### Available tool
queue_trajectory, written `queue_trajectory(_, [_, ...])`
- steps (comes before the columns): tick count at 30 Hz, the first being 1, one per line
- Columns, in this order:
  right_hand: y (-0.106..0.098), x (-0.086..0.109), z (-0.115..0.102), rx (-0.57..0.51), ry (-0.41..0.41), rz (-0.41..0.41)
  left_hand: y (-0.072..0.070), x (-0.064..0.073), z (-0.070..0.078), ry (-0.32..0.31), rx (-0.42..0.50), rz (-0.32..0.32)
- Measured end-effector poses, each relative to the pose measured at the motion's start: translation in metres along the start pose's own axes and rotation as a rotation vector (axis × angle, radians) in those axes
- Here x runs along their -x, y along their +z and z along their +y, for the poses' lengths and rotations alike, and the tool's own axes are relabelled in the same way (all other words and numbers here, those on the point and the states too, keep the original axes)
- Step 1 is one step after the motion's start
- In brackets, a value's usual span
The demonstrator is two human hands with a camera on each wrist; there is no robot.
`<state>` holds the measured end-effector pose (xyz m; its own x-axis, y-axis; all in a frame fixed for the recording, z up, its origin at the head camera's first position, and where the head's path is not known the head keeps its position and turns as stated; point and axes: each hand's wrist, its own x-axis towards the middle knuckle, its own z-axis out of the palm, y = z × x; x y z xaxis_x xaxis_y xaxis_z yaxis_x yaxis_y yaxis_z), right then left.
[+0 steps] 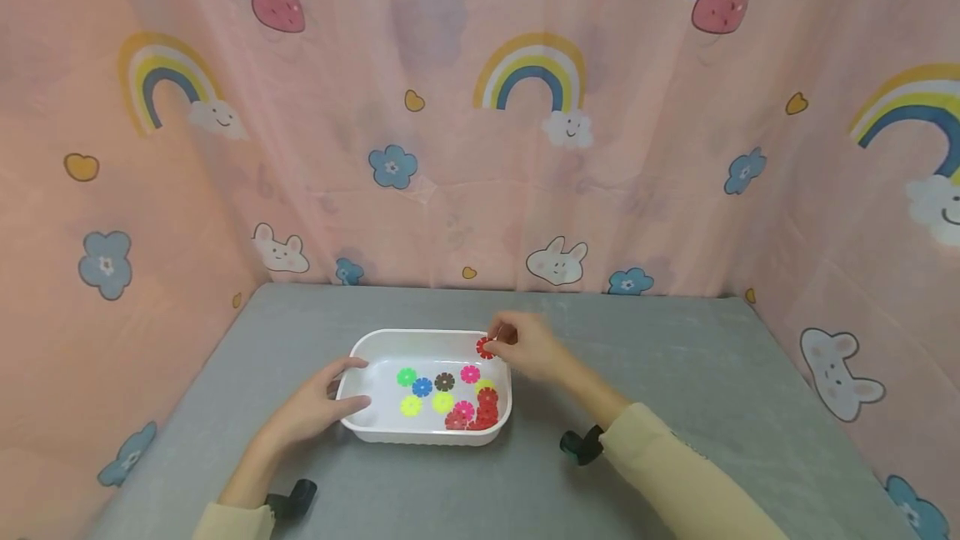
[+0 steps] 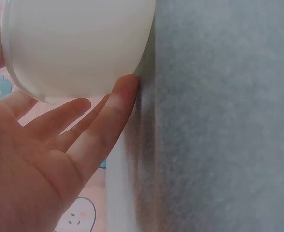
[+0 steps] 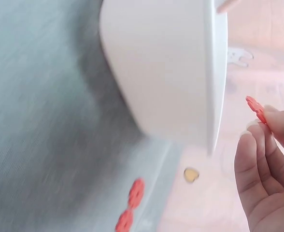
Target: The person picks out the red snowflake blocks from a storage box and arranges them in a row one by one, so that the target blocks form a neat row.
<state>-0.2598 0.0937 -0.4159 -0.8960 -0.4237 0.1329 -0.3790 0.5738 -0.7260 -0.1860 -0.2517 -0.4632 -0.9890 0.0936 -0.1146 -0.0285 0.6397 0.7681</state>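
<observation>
A white plastic tray holds several flower-shaped snowflake discs. My left hand grips its left end, thumb over the rim and fingers against the outer wall. My right hand is at the far right corner, pinching a red snowflake disc between thumb and fingertips at rim height. Inside, more red discs cluster in the near right corner. Green, blue, brown, yellow and pink discs lie around the middle.
On the grey table, two red discs lie outside the tray, seen in the right wrist view. Black wrist-worn devices show under both forearms. A pink printed curtain encloses the table's back and sides.
</observation>
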Motion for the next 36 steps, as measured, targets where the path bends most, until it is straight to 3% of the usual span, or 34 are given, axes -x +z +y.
queue_trajectory(5, [-0.012, 0.005, 0.016, 0.011, 0.021, 0.056, 0.0, 0.002, 0.001, 0.007, -0.003, 0.0])
queue_trajectory(16, [-0.035, 0.012, 0.052, 0.037, 0.097, 0.095, -0.001, 0.002, 0.0, 0.024, 0.013, 0.01])
queue_trajectory(28, [-0.042, 0.012, 0.101, 0.004, 0.223, 0.148, -0.001, 0.002, 0.0, 0.026, 0.014, -0.002])
queue_trajectory(36, [-0.04, 0.01, 0.117, -0.001, 0.304, 0.136, -0.002, 0.0, -0.002, 0.04, 0.018, -0.002])
